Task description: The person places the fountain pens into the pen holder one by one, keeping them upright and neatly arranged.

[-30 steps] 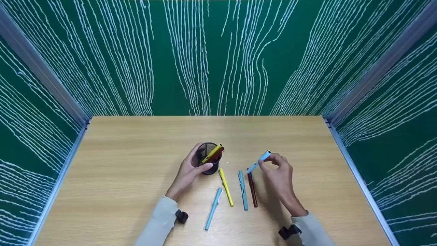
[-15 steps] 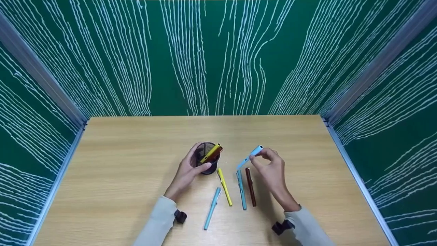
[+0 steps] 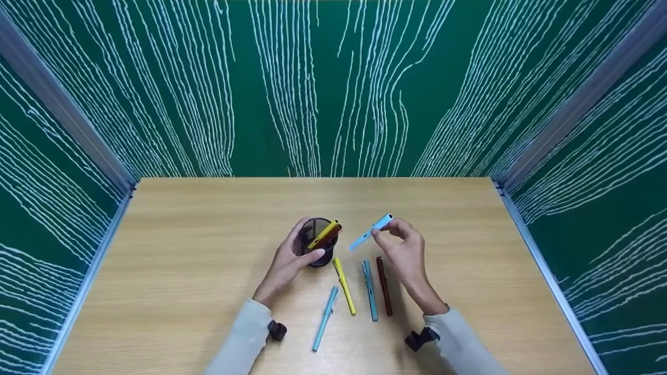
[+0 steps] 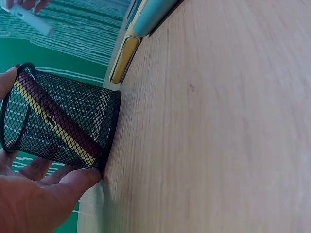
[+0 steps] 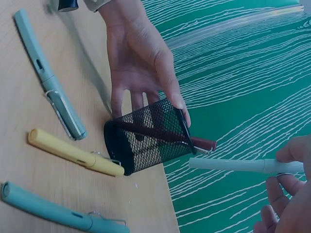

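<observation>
A black mesh pen cup (image 3: pixel 322 259) stands on the table, and my left hand (image 3: pixel 285 264) grips it from the left side. Inside the cup lean a yellow pen (image 3: pixel 323 234) and a dark red pen (image 5: pixel 167 137), their ends above the rim. My right hand (image 3: pixel 409 254) pinches a light blue pen (image 3: pixel 369 233) between thumb and fingers. That pen is held in the air, tilted, right of the cup and apart from it. In the right wrist view its free end is close to the cup's rim.
On the wooden table (image 3: pixel 208 219) nearer me lie a yellow pen (image 3: pixel 345 287), a teal pen (image 3: pixel 370 291), a dark red pen (image 3: pixel 384 287) and another light blue pen (image 3: pixel 325 319). Green walls (image 3: pixel 458 52) with white lines enclose the table at the back and sides.
My right hand has moved left and slightly away from me with the light blue pen, bringing it nearer the cup. My left hand and the cup have stayed in place.
</observation>
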`<state>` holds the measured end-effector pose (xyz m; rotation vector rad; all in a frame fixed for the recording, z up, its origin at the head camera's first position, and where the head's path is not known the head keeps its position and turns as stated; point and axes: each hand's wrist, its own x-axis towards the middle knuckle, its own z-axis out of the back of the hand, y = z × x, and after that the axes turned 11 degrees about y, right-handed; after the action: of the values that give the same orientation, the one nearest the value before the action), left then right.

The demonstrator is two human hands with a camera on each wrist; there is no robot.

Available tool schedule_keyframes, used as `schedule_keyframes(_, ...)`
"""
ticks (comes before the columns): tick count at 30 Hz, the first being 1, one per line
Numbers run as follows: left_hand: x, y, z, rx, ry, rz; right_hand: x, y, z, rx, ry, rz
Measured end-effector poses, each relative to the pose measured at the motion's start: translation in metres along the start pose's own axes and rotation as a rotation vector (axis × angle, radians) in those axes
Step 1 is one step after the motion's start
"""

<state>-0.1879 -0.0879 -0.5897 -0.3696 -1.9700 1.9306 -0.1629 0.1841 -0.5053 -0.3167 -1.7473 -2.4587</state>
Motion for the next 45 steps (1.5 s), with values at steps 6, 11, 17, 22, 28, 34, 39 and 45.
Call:
schedule_keyframes(6, 0.000, 0.000, 0.000, 0.014, 0.000, -0.002, 0.004, 0.003, -0.008, 0.041, 0.009, -0.017)
schedule_keyframes(11, 0.001, 0.002, -0.001, -0.037, 0.018, -0.051, 0.006, 0.005, -0.013, 0.092, 0.035, 0.002)
schedule_keyframes(17, 0.000, 0.002, -0.001, 0.000, -0.004, -0.006, 0.008, 0.010, -0.019, 0.101, 0.051, -0.006)
schedule_keyframes(22, 0.000, 0.001, -0.001, 0.026, -0.017, 0.028, 0.011, 0.011, -0.026, 0.112, 0.062, -0.025)
schedule_keyframes(28, -0.001, 0.001, 0.000, 0.019, -0.040, 0.053, 0.010, 0.005, -0.038, 0.079, 0.103, -0.027)
schedule_keyframes(34, -0.001, 0.001, -0.001, -0.010, -0.030, 0.041, 0.010, -0.007, -0.046, 0.059, 0.128, -0.013)
schedule_keyframes(39, 0.000, 0.003, -0.001, -0.042, -0.023, 0.006, 0.010, -0.014, -0.052, 0.061, 0.134, -0.027)
schedule_keyframes(45, 0.001, 0.002, -0.003, -0.058, -0.016, -0.017, 0.009, -0.020, -0.056, 0.032, 0.149, -0.034)
